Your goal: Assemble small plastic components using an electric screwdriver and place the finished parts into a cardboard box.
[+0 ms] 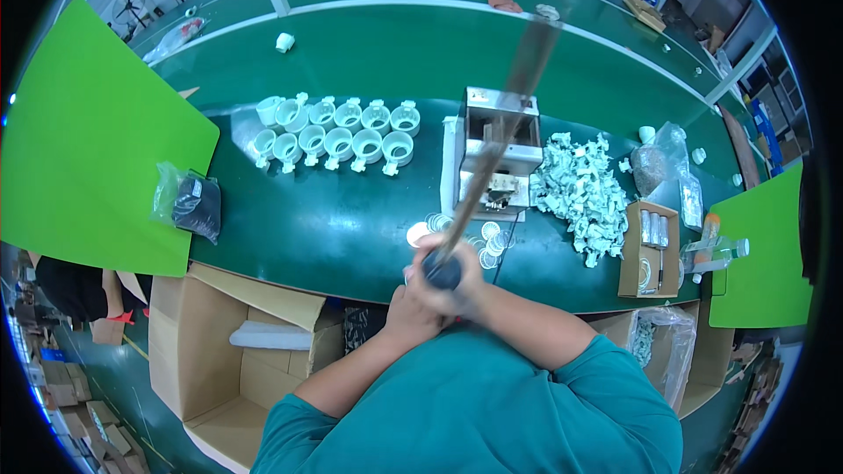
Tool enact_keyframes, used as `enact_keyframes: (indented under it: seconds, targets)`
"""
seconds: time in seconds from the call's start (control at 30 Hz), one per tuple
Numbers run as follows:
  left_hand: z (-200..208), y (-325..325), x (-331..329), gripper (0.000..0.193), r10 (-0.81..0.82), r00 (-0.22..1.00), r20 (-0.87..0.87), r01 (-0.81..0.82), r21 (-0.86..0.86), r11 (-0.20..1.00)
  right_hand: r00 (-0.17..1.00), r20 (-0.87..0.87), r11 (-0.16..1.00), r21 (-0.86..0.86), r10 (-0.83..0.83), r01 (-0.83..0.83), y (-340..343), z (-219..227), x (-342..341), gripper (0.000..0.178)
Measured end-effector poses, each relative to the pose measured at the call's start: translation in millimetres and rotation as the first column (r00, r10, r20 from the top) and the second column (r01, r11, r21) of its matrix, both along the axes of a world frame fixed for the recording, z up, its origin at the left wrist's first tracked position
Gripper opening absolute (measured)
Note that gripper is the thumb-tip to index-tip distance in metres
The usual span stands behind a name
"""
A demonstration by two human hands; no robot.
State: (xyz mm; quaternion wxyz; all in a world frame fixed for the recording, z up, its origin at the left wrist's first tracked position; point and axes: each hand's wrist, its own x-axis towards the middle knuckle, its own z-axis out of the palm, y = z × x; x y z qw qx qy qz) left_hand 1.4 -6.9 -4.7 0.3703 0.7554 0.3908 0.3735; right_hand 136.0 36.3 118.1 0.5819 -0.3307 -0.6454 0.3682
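Note:
At the bench's front edge my two hands are close together. My right hand [464, 288] is wrapped round a dark, cylindrical hanging tool [442, 270]. A blurred brown strip [487, 167] runs from its top up and to the right, past the machine. My left hand [413, 314] is closed just below and left of it; what its fingers hold is hidden. Round metallic discs [492, 241] lie loose just beyond my hands. Behind them stands a small metal machine [500, 136], partly covered by the strip.
Two rows of white cup-shaped parts [338, 142] stand at the left. Right of the machine lies a heap of small pale plastic pieces [581, 193], beside a cardboard tray [629, 276]. A bagged dark item [198, 206] lies by the left green panel [97, 140]. An open carton [198, 342] sits below the bench.

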Motion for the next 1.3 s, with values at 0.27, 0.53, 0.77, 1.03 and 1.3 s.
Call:
enact_keyframes:
  seconds: [0.27, 0.53, 0.77, 1.03, 1.3]
  targets:
    - [55, 1, 6, 0.035, 0.25, 0.861, -0.444, 0.054, 0.567, 0.822, 0.959, -0.076, 0.936, 0.211, -0.272, 0.282, 60, 54, 84, 0.05]
    - [53, 1, 6, 0.035, 0.245, 0.867, -0.434, 0.045, 0.557, 0.829, 0.975, -0.157, 0.975, -0.179, -0.158, 0.129, 52, 57, 88, 0.064]
    - [54, -1, 4, 0.034, 0.228, 0.859, -0.458, 0.064, 0.538, 0.84, 0.961, -0.238, 0.977, -0.123, 0.144, -0.177, -14, 40, 49, 0.077]
    - [53, -1, 2, 0.034, 0.242, 0.85, -0.469, 0.064, 0.546, 0.835, 0.992, -0.074, 0.994, -0.043, 0.1, -0.103, -16, -7, 43, 0.081]
    - [53, 1, 2, 0.031, 0.229, 0.861, -0.454, 0.068, 0.548, 0.834, 0.991, -0.04, 0.989, -0.058, 0.132, -0.134, -14, -6, 50, 0.078]
